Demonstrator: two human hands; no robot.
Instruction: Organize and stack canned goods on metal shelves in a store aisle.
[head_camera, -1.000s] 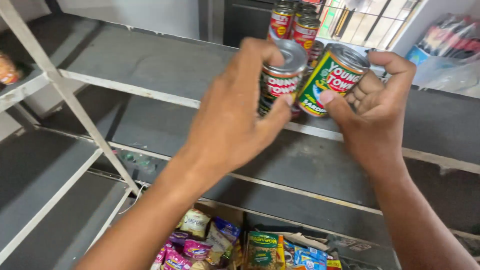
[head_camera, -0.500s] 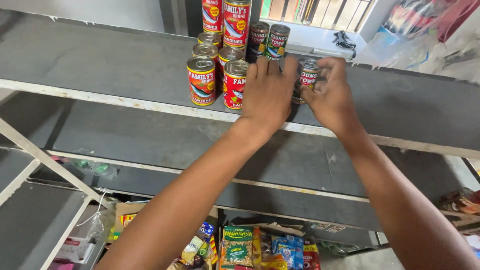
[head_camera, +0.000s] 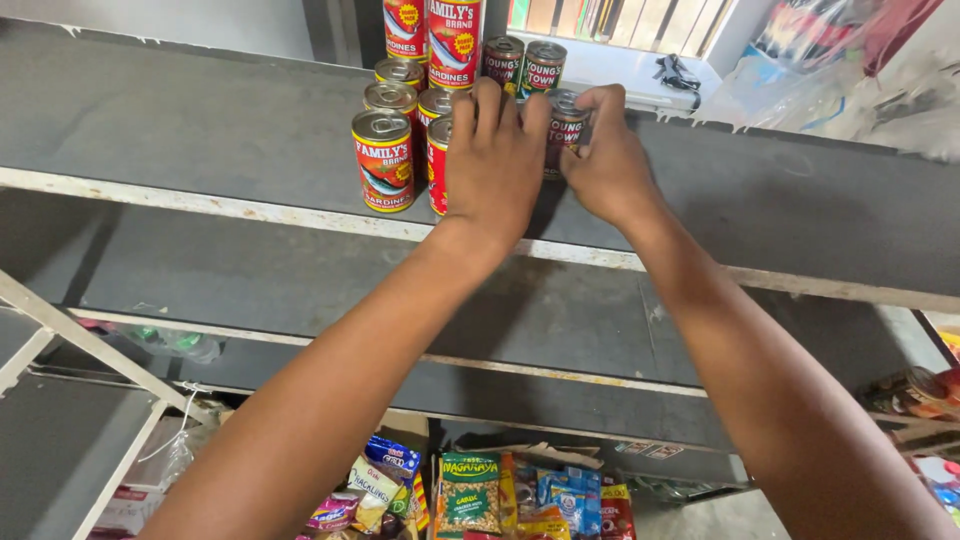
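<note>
Both hands reach onto a grey shelf (head_camera: 200, 130) with a worn white front edge. My right hand (head_camera: 612, 170) grips a small green-and-red labelled can (head_camera: 566, 122) standing on the shelf. My left hand (head_camera: 495, 165) is curled just left of it, fingers touching that can, and its palm hides the can it holds. Immediately left of my left hand stand rows of short red fish cans (head_camera: 383, 160). Behind my fingers are two more green-labelled cans (head_camera: 525, 65) and two tall red cans (head_camera: 455, 38).
A second grey shelf (head_camera: 560, 320) runs below. Colourful snack packets (head_camera: 470, 490) lie in a box on the floor. A white metal rack frame (head_camera: 60, 340) stands at the left. Plastic bags (head_camera: 850, 70) hang at the upper right.
Both hands, each carrying a green-labelled can, have moved forward and down onto the shelf beside the red cans. The view has shifted so the red can rows show.
</note>
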